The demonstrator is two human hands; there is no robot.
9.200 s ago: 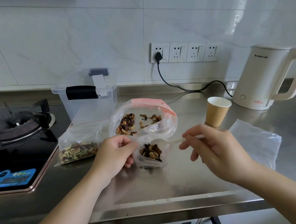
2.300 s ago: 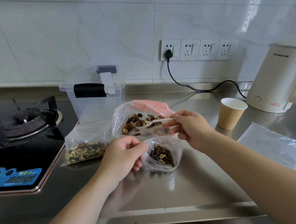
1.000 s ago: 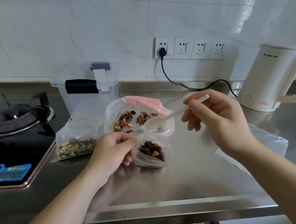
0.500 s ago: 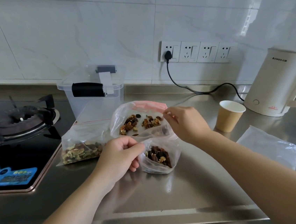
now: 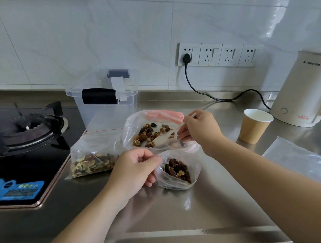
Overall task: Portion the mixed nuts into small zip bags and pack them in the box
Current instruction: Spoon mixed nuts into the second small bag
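Observation:
A large open bag of mixed nuts [image 5: 149, 134] with a pink zip strip lies in the middle of the steel counter. In front of it stands a small clear zip bag [image 5: 178, 174] partly filled with nuts. My left hand [image 5: 133, 169] pinches the small bag's rim. My right hand [image 5: 198, 131] grips a white plastic spoon [image 5: 190, 116] at the large bag's right side; the spoon's bowl is hidden inside the bag. A filled zip bag [image 5: 93, 160] lies to the left. The clear storage box [image 5: 104, 99] with a black handle stands behind.
A gas hob [image 5: 19, 148] takes up the left. A paper cup [image 5: 254, 125] and a cream kettle [image 5: 307, 90] stand at the right, with a black cord [image 5: 212, 96] to the wall sockets. An empty clear bag [image 5: 299, 164] lies at the right near the counter's front.
My right hand lifted the spoon above the small bag, then went back to the large bag, where it now holds the spoon. My left hand has kept hold of the small bag's rim.

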